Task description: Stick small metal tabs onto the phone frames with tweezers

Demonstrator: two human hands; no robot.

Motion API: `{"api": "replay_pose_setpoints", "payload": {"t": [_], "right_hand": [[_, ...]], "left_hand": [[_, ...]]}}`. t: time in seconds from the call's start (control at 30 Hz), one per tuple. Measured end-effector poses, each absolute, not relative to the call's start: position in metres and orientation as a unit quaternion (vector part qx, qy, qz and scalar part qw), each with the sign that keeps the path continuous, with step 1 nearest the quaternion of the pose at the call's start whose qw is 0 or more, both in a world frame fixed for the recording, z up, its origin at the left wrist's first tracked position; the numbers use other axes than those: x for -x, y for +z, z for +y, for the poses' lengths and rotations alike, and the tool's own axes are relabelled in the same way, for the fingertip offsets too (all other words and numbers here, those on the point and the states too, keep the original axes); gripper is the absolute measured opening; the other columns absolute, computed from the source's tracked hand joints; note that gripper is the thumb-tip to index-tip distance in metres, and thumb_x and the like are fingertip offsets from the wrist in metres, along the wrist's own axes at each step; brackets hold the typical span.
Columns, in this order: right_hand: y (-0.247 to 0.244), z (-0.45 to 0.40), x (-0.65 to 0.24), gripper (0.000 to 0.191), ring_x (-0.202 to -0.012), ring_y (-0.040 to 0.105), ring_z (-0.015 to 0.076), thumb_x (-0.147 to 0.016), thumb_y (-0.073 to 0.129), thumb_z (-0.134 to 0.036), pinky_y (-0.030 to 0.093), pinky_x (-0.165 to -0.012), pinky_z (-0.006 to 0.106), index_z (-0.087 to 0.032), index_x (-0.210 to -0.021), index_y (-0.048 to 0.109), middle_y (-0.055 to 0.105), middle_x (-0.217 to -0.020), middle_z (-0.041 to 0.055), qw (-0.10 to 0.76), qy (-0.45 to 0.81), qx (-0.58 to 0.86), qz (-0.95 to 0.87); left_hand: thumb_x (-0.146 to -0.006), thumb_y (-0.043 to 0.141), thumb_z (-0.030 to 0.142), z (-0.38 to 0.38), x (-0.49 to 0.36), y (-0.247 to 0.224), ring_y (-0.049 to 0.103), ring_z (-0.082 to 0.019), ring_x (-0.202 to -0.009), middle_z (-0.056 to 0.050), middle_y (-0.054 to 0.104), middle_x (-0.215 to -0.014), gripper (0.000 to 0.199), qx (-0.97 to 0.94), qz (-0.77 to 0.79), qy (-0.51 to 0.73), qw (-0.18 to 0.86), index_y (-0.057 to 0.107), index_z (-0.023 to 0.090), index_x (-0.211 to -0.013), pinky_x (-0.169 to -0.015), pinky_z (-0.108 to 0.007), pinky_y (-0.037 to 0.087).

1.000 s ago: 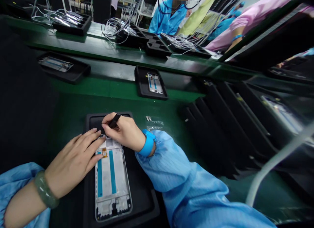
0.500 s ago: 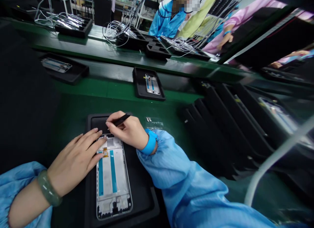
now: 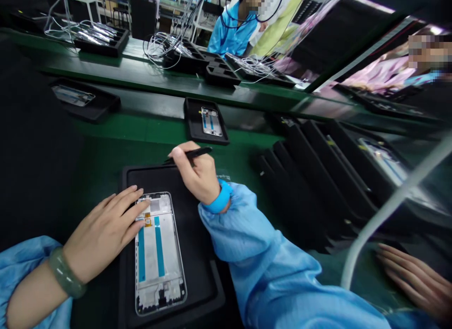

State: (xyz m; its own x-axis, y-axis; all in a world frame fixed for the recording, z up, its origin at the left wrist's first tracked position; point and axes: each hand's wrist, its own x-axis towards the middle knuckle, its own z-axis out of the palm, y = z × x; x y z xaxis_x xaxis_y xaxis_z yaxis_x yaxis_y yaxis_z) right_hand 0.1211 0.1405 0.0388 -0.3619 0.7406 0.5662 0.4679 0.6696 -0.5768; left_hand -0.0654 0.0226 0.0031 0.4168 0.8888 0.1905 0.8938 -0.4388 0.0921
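A phone frame [image 3: 165,253] with two blue strips and a small orange flex part lies in a black tray [image 3: 205,282]. My left hand [image 3: 109,230] rests with fingers spread on the frame's upper left edge, holding nothing. Beyond the tray's top edge, my right hand [image 3: 197,171] is closed around black tweezers [image 3: 199,152], off the frame. The tweezers' tips are hard to make out. A clear plastic piece [image 3: 223,176] is partly hidden behind my right hand.
Black trays with phone frames sit at the back centre [image 3: 206,139] and back left [image 3: 95,113]. Stacked black trays [image 3: 307,178] stand at right, beside a white tube [image 3: 384,201]. Another person's hand [image 3: 413,277] is at lower right. Cables [image 3: 162,48] and people lie beyond.
My right hand has moved away from the frame's top, up and to the right, with the tweezers. My left hand stays on the frame. Another person's hand has appeared at lower right.
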Motion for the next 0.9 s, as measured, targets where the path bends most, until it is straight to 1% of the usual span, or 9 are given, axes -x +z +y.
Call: {"api": "replay_pose_setpoints", "payload": {"t": [0.07,0.13,0.2,0.27,0.4,0.53,0.67,0.77,0.9], "right_hand": [[0.043,0.151,-0.132,0.027,-0.091,0.056,0.0161,-0.093,0.037,-0.030,0.045,-0.080,0.028,-0.015,-0.087,0.059,0.060,-0.095,0.0077,0.355,0.076,0.413,-0.835],[0.041,0.161,-0.143,0.025,-0.098,0.055,0.0199,-0.091,0.041,-0.031,0.045,-0.081,0.031,-0.015,-0.098,0.060,0.058,-0.103,0.0090,0.230,0.040,0.437,-0.869],[0.034,0.168,-0.149,0.029,-0.097,0.056,0.0206,-0.089,0.045,-0.035,0.045,-0.079,0.031,-0.018,-0.108,0.058,0.060,-0.103,0.0079,0.098,0.071,0.442,-0.889],[0.026,0.173,-0.152,0.034,-0.095,0.058,0.0195,-0.088,0.047,-0.039,0.045,-0.080,0.029,-0.019,-0.113,0.057,0.061,-0.104,0.0069,0.031,0.111,0.438,-0.892],[0.023,0.176,-0.150,0.032,-0.095,0.059,0.0175,-0.089,0.045,-0.040,0.044,-0.077,0.025,-0.021,-0.109,0.061,0.060,-0.107,0.0053,0.024,0.095,0.430,-0.897],[0.036,0.194,-0.153,0.033,-0.096,0.059,0.0178,-0.089,0.043,-0.044,0.043,-0.077,0.024,-0.024,-0.106,0.062,0.061,-0.106,0.0049,0.047,0.055,0.493,-0.867],[0.046,0.238,-0.157,0.042,-0.099,0.058,0.0246,-0.091,0.035,-0.043,0.042,-0.081,0.030,-0.013,-0.103,0.063,0.063,-0.104,0.0140,0.070,0.019,0.596,-0.800],[0.042,0.271,-0.150,0.044,-0.099,0.059,0.0244,-0.093,0.030,-0.039,0.043,-0.081,0.029,-0.010,-0.103,0.061,0.064,-0.102,0.0156,0.065,0.022,0.643,-0.763],[0.031,0.294,-0.148,0.043,-0.097,0.060,0.0193,-0.094,0.030,-0.042,0.044,-0.081,0.026,-0.013,-0.106,0.060,0.064,-0.104,0.0111,0.037,0.050,0.644,-0.762]], "left_hand": [[-0.090,0.037,0.043,0.023,0.066,0.003,0.039,-0.021,-0.126,-0.002,0.046,-0.135,0.041,0.841,-0.531,-0.106,0.004,0.046,0.028,-0.126,-0.097,-0.041,0.042],[-0.090,0.037,0.043,0.024,0.066,0.003,0.039,-0.021,-0.127,-0.002,0.046,-0.135,0.040,0.840,-0.531,-0.107,-0.003,0.047,0.029,-0.126,-0.098,-0.042,0.041],[-0.090,0.037,0.043,0.024,0.065,0.002,0.038,-0.021,-0.127,-0.002,0.046,-0.135,0.039,0.840,-0.531,-0.108,-0.008,0.047,0.031,-0.125,-0.100,-0.044,0.039],[-0.090,0.036,0.043,0.024,0.066,0.001,0.037,-0.021,-0.128,0.000,0.046,-0.135,0.038,0.839,-0.533,-0.107,-0.018,0.046,0.033,-0.125,-0.101,-0.046,0.037],[-0.089,0.038,0.042,0.024,0.070,-0.001,0.034,-0.020,-0.130,0.000,0.040,-0.139,0.038,0.830,-0.541,-0.126,-0.059,0.042,0.034,-0.127,-0.106,-0.048,0.030],[-0.089,0.038,0.039,0.028,0.077,0.004,0.024,-0.025,-0.134,-0.007,0.030,-0.143,0.045,0.757,-0.600,-0.253,-0.057,0.033,0.027,-0.131,-0.108,-0.054,0.021],[-0.088,0.038,0.038,0.033,0.081,0.010,0.024,-0.026,-0.133,-0.009,0.031,-0.140,0.045,0.674,-0.644,-0.357,-0.057,0.034,0.024,-0.130,-0.108,-0.048,0.026],[-0.087,0.038,0.039,0.035,0.082,0.005,0.024,-0.027,-0.133,-0.010,0.032,-0.138,0.043,0.672,-0.650,-0.352,-0.050,0.036,0.024,-0.128,-0.107,-0.050,0.026],[-0.087,0.038,0.038,0.038,0.083,-0.012,0.025,-0.027,-0.133,-0.010,0.035,-0.136,0.043,0.693,-0.650,-0.308,-0.045,0.035,0.023,-0.127,-0.107,-0.053,0.022]]}}
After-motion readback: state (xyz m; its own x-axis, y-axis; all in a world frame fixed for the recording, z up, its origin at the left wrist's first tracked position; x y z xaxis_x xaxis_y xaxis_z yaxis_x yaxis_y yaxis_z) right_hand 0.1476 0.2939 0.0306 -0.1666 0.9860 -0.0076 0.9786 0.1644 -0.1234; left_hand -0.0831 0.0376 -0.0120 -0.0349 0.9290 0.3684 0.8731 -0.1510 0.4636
